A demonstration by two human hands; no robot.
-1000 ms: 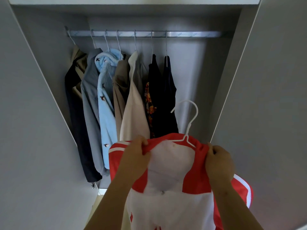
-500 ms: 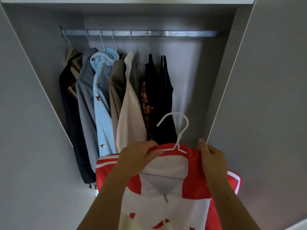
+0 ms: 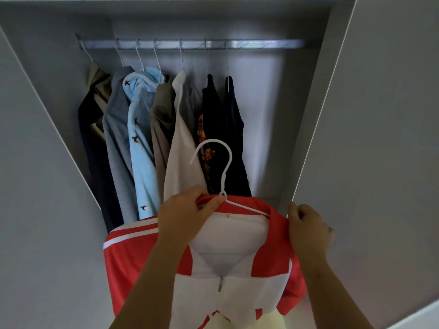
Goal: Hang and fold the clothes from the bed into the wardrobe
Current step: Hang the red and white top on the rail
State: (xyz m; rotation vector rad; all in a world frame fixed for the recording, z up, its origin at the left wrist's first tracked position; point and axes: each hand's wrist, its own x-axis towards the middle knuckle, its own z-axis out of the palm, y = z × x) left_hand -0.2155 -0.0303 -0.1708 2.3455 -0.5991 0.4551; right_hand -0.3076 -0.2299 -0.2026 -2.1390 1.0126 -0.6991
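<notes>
A red and white zip jersey [image 3: 237, 269] hangs on a white wire hanger [image 3: 223, 167] that I hold up in front of the open wardrobe. My left hand [image 3: 187, 214] grips the red collar and the hanger's left shoulder, just under the hook. At the right shoulder, my right hand [image 3: 306, 224] pinches the red fabric. The hanger's hook points left and stays well below the metal rail [image 3: 194, 43].
Several garments hang on the rail's left half: a dark and tan coat [image 3: 95, 119], a grey shirt [image 3: 116, 129], a light blue bird-print shirt [image 3: 140, 138], a cream shirt [image 3: 183, 148] and dark dresses [image 3: 228, 129]. The rail's right half is bare. Grey wardrobe doors [image 3: 380, 138] flank the opening.
The jersey on its hanger has shifted a little left and up toward the wardrobe. My right hand has slid out to the right shoulder's edge.
</notes>
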